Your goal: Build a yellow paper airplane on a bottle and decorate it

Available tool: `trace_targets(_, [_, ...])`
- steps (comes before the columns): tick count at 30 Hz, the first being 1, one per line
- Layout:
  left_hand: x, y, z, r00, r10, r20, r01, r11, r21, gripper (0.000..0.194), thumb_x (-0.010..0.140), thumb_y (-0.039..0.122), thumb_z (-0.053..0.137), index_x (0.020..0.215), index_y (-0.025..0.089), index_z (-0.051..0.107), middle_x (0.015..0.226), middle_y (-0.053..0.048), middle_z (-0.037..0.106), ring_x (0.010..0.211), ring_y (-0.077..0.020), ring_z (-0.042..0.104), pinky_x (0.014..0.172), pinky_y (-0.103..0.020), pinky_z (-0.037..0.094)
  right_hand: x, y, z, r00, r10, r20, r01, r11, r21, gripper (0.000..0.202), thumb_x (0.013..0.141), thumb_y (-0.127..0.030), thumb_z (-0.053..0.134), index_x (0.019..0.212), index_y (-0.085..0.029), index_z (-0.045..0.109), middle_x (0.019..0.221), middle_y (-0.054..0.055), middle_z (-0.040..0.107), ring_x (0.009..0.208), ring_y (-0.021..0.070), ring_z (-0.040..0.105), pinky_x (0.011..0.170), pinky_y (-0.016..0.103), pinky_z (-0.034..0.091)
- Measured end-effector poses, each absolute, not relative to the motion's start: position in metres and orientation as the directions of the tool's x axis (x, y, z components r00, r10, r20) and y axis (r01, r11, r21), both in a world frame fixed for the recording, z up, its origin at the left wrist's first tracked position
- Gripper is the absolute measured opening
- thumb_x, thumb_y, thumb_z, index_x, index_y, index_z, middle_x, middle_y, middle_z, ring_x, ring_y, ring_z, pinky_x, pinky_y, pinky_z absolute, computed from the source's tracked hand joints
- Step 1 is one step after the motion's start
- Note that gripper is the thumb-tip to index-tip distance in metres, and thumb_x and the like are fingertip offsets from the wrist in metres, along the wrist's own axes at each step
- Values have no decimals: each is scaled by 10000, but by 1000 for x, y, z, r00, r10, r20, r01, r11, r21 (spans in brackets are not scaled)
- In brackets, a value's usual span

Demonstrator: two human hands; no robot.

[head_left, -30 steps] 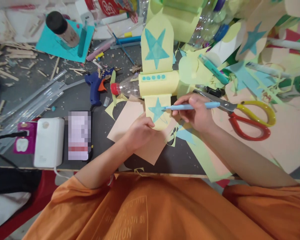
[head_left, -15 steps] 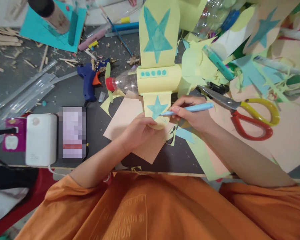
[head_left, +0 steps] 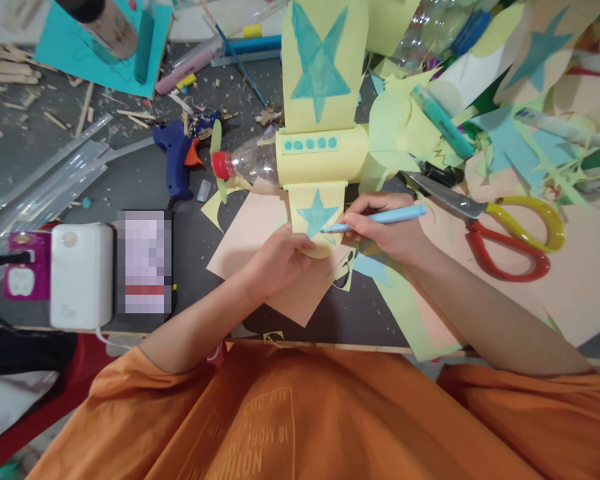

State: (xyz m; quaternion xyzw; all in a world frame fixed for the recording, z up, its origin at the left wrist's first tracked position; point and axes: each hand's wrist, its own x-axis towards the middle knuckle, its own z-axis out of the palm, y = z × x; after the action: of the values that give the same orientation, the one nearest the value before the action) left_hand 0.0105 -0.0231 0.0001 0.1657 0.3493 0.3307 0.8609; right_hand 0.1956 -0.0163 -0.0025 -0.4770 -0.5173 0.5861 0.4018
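Note:
A toy airplane (head_left: 325, 160) made from a plastic bottle wrapped in yellow paper lies across the middle, its red cap pointing left. Blue stars mark both paper wings, and a row of blue dots runs along the body. My left hand (head_left: 283, 262) pinches the tip of the near wing (head_left: 316, 208) between thumb and fingers. In my right hand (head_left: 383, 227) is a light blue marker (head_left: 397, 214), its tip at the lower edge of the star on that wing. Pink paper (head_left: 253, 230) lies beneath my left hand.
Scissors (head_left: 510, 233) with red and yellow handles lie right of my right hand. A blue glue gun (head_left: 176, 157), a phone (head_left: 144, 263) and a white power bank (head_left: 81, 275) are on the left. Paper scraps and a teal marker (head_left: 443, 121) crowd the upper right.
Both hands keep nearly the same place, the marker still at the wing's star. The far wing and the things at upper right appear slightly shifted right.

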Motion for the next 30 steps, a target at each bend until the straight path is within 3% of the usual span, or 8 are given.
trace_targets(7, [11, -24, -1, 521, 695, -496, -446, 716, 537, 527, 627, 26, 583, 1112, 191, 708, 914, -12, 791, 975, -182, 733, 975, -278, 499, 195, -17, -1, -222, 965, -139, 22, -138, -990, 146, 777, -204, 737, 640, -191, 686, 526, -31, 629, 469, 87, 587, 440, 208, 474])
trace_targets(14, [11, -24, 0, 514, 699, -497, -435, 712, 552, 557, 621, 31, 600, 1146, 184, 704, 935, -20, 795, 987, -194, 737, 979, -295, 505, 192, -17, -2, -189, 975, -116, -91, -135, -987, 182, 802, -199, 729, 634, -211, 662, 488, -51, 590, 440, 88, 560, 434, 227, 482])
trace_targets(30, [9, -24, -4, 540, 685, -490, -433, 725, 536, 678, 624, 50, 617, 1286, 192, 644, 969, -18, 804, 1049, -199, 730, 981, -279, 501, 194, -17, -3, -206, 968, -143, -14, -149, -989, 147, 756, -182, 716, 616, -195, 673, 511, -43, 629, 456, 80, 581, 435, 206, 489])
